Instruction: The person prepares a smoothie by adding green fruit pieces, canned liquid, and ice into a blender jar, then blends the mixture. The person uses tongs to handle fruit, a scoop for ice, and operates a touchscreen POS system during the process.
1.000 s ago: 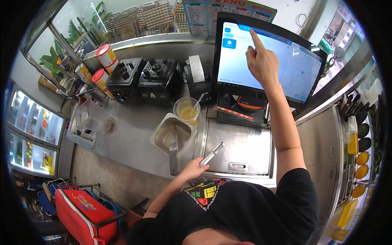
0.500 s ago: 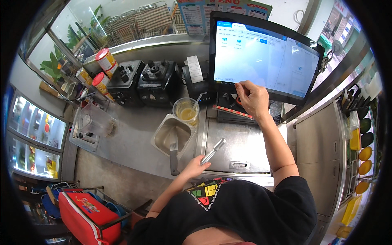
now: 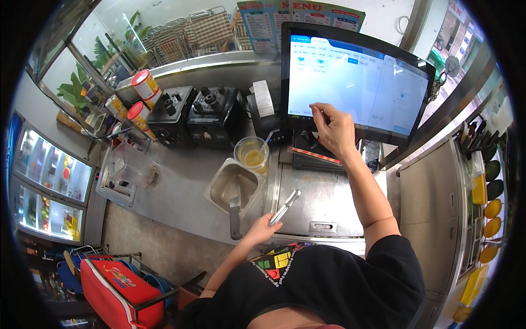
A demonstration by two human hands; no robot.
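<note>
Two hands are in view: the left hand (image 3: 262, 229) low in the middle, the right hand (image 3: 333, 129) at the one touchscreen (image 3: 356, 82) upper right. Two black blender bases (image 3: 197, 115) stand upper middle, three red-lidded cans (image 3: 143, 85) upper left. One cup of yellow drink (image 3: 252, 154), one steel tub (image 3: 234, 187), one metal tool (image 3: 285, 206).

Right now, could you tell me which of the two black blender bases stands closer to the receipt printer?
The right-hand blender base; it stands beside the receipt printer, while the left blender base stands nearer the red-lidded cans.
</note>
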